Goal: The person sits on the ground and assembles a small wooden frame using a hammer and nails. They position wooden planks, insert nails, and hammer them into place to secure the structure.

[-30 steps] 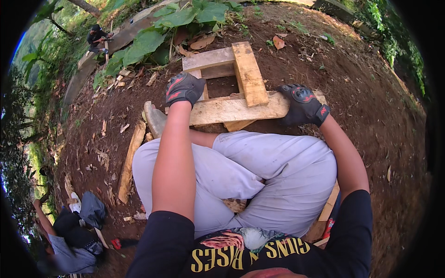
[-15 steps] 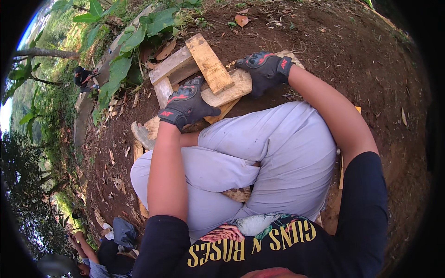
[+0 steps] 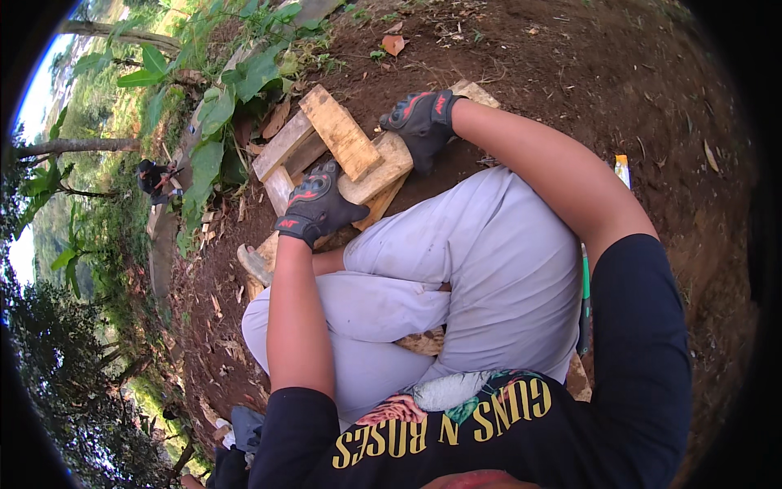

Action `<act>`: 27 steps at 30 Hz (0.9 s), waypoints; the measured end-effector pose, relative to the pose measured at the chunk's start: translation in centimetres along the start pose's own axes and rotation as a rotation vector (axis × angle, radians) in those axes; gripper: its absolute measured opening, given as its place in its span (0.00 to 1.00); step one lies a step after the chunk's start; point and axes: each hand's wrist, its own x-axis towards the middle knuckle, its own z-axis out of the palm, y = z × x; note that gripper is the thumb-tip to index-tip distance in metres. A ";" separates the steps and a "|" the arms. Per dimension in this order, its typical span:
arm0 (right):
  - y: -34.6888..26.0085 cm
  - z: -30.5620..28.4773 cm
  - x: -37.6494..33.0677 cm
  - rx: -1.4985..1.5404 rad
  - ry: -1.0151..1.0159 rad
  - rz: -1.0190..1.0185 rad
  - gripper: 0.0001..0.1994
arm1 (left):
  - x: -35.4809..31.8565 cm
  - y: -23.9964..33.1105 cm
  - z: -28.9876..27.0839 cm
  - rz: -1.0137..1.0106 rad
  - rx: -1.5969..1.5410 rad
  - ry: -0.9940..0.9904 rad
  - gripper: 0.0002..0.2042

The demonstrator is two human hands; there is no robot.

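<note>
I sit cross-legged on bare earth in light grey trousers. A pale wooden plank (image 3: 389,160) lies across in front of my knees. My left hand (image 3: 316,202), in a black glove with red marks, grips its left end. My right hand (image 3: 423,121), gloved the same way, holds its right end. A second plank (image 3: 342,132) lies crosswise on top of it, between my hands. More boards (image 3: 281,147) lie underneath and behind, forming a rough frame.
Large green leaves (image 3: 213,122) grow beyond the boards. Another person (image 3: 155,175) crouches far off at the left. A green-handled tool (image 3: 585,293) and a board lie by my right hip. A bag (image 3: 244,428) lies at lower left. Wood chips litter the soil.
The view has tilted so the boards sit higher and slanted. Both hands keep their hold on the plank's ends, and the plank stays under the crosswise piece.
</note>
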 end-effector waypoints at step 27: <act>-17.7 32.7 -53.5 0.592 0.797 1.703 0.17 | -6.8 1.5 1.9 -0.114 -0.131 0.496 0.39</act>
